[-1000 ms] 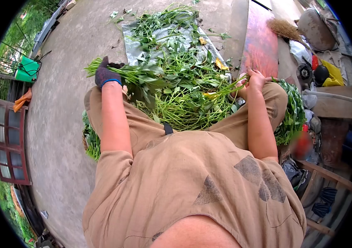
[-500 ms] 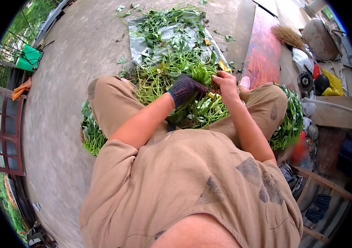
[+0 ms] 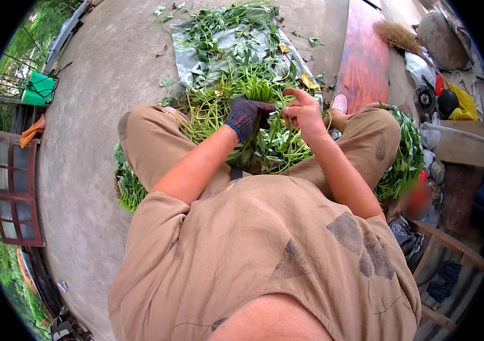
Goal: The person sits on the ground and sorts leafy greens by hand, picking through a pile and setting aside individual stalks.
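Observation:
My left hand (image 3: 246,118), in a dark knitted glove with a blue cuff, is closed around a bunch of green leafy stems (image 3: 258,90). The cut-looking ends of the bunch point up and away from me. Just right of it is my bare right hand (image 3: 304,112), apart from the bunch, its index finger stretched out and the others loosely bent. I make out nothing in those fingers. Between my legs lies a tangled heap of long green vines (image 3: 205,116), below and around both hands.
More vines lie on a grey plastic sheet (image 3: 184,59) ahead. Leafy bundles stand outside my left knee (image 3: 131,184) and right knee (image 3: 404,153). At the right are a reddish board (image 3: 361,62), a straw broom (image 3: 396,37), bags and a wooden frame (image 3: 452,250).
My left hand has turned the bunch more upright and shifted slightly left. The right hand has drawn its fingers away from the bunch, and its index finger is now extended.

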### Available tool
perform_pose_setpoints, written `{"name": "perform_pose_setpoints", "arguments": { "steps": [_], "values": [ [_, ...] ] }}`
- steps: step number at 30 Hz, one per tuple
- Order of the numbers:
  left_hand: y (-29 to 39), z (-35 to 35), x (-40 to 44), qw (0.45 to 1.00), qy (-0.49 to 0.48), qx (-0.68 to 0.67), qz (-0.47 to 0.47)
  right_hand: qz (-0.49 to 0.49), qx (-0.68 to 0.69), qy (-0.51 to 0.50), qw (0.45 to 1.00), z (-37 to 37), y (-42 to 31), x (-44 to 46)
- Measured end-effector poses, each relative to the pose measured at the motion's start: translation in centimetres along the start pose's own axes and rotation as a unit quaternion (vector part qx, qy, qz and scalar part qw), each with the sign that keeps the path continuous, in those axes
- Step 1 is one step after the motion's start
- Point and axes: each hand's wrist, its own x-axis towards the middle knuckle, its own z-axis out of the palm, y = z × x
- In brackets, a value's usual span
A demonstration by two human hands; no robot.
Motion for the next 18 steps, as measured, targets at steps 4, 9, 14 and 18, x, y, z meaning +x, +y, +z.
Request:
{"name": "perform_pose_setpoints", "arguments": {
  "steps": [4, 9, 14, 18],
  "values": [
    [0.5, -0.7, 1.1, 0.982, 0.055, 0.174, 0.052, -0.012, 0.065, 0.005, 0.998, 0.3, -0.5, -0.7],
    [0.2, -1.3, 2.2, 0.981, 0.099, 0.161, 0.05, -0.021, 0.113, 0.01, 0.993, 0.6, -0.4, -1.0],
    [2.3, -5.8, 3.0, 0.994, 0.1, 0.044, -0.028, -0.078, 0.115, 0.03, 0.99, -1.6, -2.2, -1.2],
    [2.6, -1.9, -0.6, 0.987, -0.118, -0.013, -0.108, -0.014, 0.126, 0.038, 0.991, -2.3, 0.3, 0.1]
  ]
}}
